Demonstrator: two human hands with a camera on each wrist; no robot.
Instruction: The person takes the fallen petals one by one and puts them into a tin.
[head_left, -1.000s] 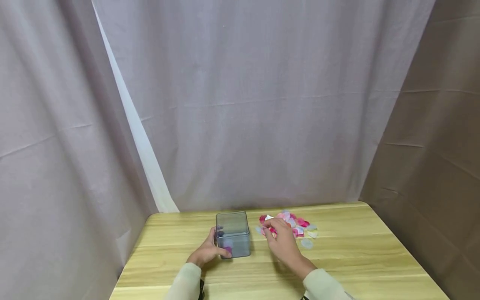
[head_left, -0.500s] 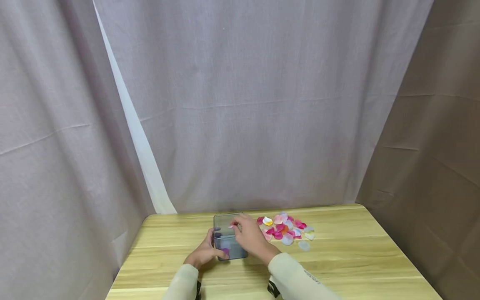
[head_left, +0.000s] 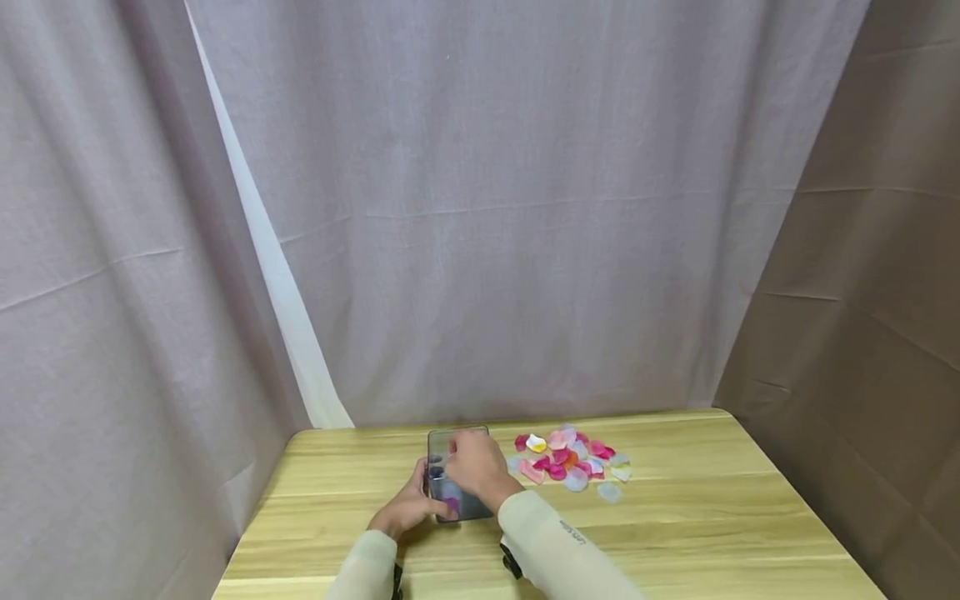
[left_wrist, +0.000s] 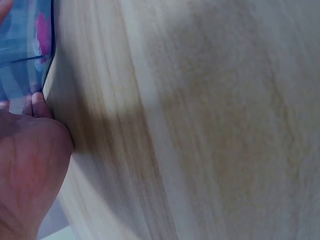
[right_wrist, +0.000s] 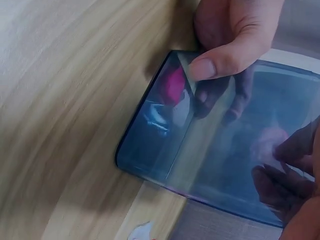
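The left hand (head_left: pixel 414 502) is gripping the clear blue-grey box (head_left: pixel 474 505), which is resting on the wooden table (head_left: pixel 322 508) toward the left of the middle. Its fingers are curling round the left side, and its thumb is pressing along the near wall, so it's having a firm hold there! Across from it, the right hand (head_left: pixel 477 465) is hanging over the mouth of the box, its fingers bending down and hiding from the head view. The right wrist view is helping out: those fingers are showing darkly through the see-through wall, with a pale pink petal (right_wrist: pixel 267 142) sitting right at their tips. Whether they're pinching it or only touching it, I'm not able to tell, nor how far apart they're standing. A magenta petal (right_wrist: pixel 172 86) is glowing through the wall in a corner of the box, with a whitish one lying just beside it. Out to the right of the box, the loose petals (head_left: pixel 573 457) are lying scattered on the table, showing pinks, reds, whites and a touch of orange. Cream sleeves (head_left: pixel 566 546) are covering both forearms, and a grey-mauve curtain (head_left: pixel 525 250) is hanging behind the table
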